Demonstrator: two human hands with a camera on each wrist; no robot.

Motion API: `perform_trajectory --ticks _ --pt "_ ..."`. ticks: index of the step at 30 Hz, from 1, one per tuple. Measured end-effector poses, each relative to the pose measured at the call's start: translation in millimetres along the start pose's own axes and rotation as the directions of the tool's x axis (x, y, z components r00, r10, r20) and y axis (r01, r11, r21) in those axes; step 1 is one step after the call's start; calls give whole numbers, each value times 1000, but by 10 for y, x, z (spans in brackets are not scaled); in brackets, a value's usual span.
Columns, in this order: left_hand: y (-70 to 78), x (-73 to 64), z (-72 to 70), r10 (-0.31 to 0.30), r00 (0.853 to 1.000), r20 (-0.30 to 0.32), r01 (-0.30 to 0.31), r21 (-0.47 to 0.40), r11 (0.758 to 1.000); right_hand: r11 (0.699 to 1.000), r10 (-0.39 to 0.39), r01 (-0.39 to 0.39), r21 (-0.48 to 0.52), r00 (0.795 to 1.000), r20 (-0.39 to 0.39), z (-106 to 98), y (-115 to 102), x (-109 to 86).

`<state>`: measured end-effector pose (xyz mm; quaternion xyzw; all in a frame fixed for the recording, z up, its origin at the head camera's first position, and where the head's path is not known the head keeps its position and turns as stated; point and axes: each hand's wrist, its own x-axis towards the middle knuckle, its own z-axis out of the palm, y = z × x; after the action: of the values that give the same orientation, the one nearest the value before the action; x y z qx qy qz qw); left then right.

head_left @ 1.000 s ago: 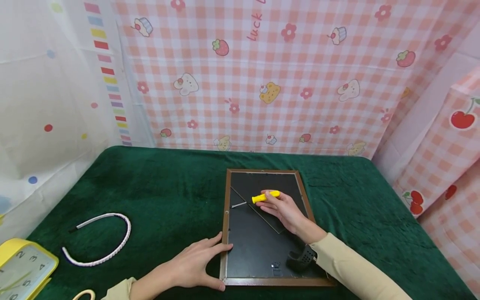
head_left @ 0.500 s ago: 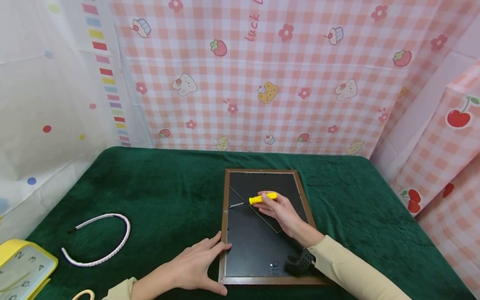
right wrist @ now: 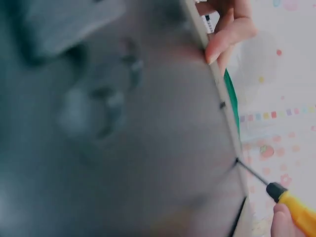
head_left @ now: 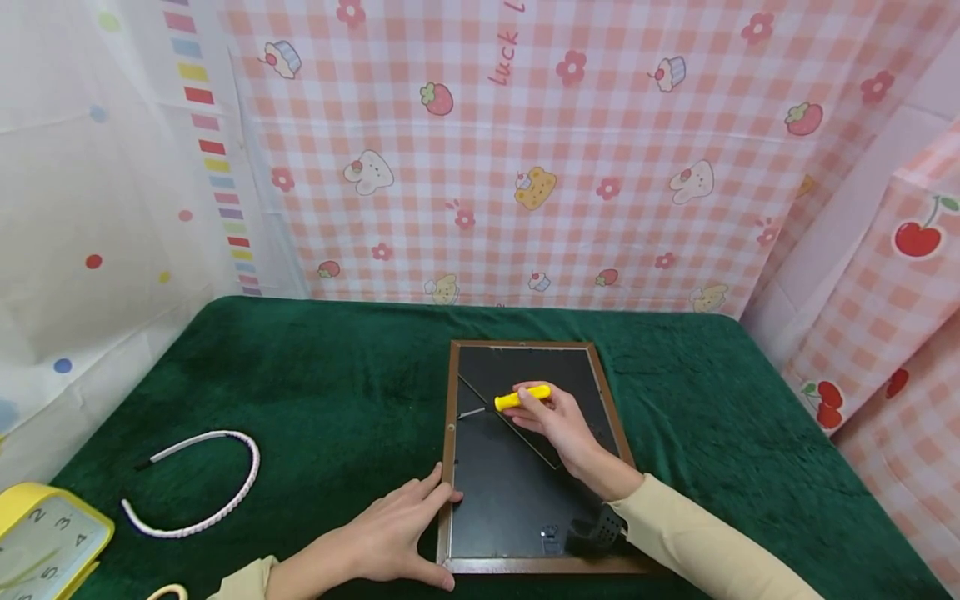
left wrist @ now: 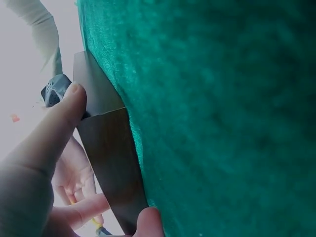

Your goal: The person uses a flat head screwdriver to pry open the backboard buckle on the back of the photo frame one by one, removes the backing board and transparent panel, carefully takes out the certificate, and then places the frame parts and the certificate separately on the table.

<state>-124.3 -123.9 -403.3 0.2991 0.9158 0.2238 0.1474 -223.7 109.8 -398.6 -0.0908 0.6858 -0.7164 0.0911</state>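
A brown-edged picture frame (head_left: 510,565) lies with its black backing (head_left: 502,500) facing up. My left hand (head_left: 393,533) rests against its near left corner, thumb at the corner and the other fingers spread along the left side, one fingertip over the edge. Between thumb and fingers, my right hand (head_left: 566,433) holds a screwdriver (head_left: 525,397) with a yellow handle. Its thin shaft points left, and the tip meets a small dark tab (right wrist: 237,160) at the frame's inner left edge in the right wrist view. A thin diagonal line crosses the backing below the shaft.
Dark green cloth (head_left: 330,375) covers the table. To the left lie a white braided headband (head_left: 255,467) and a yellow clock (head_left: 93,517), with a pale ring-shaped handle (head_left: 168,592) at the bottom edge. A pink checked curtain (head_left: 420,208) hangs behind.
My right hand and the screwdriver have shifted slightly left and turned a little, the tip now at the frame's inner left edge. My left hand stays in place.
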Motion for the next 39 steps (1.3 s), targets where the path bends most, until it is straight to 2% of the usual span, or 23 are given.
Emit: perform_trajectory --ticks 5,10,13,17,18,23,28,32,36,39 --pt "-3 -6 -7 11 1000 3 -11 -3 1000 989 -69 64 -134 997 -33 130 -144 31" --pt "-2 -9 -19 11 1000 10 -11 -11 1000 940 -147 125 -316 988 -46 295 -308 110" --pt "2 -11 -31 13 1000 14 -12 -14 1000 875 -193 165 -455 981 -16 387 -391 161" --pt "8 -12 -48 22 1000 18 -22 -19 1000 746 -254 219 -628 966 35 490 -475 207" --pt "10 -13 -52 25 1000 19 -25 -20 999 724 -265 229 -650 963 44 513 -490 213" --pt "6 -12 -68 15 999 31 -15 -23 1000 644 -307 261 -719 949 70 618 -539 235" --pt "3 2 -67 1 999 48 1 -28 1000 549 -367 315 -774 923 115 706 -565 255" --pt "11 1 -69 0 999 51 1 -22 1000 500 -390 344 -795 909 147 764 -569 267" --pt "7 -2 -71 4 999 50 -3 -14 1000 475 -407 368 -799 897 172 802 -567 274" --pt "5 -3 -75 3 999 54 -2 -13 1000 476 -409 377 -794 895 179 798 -566 279"
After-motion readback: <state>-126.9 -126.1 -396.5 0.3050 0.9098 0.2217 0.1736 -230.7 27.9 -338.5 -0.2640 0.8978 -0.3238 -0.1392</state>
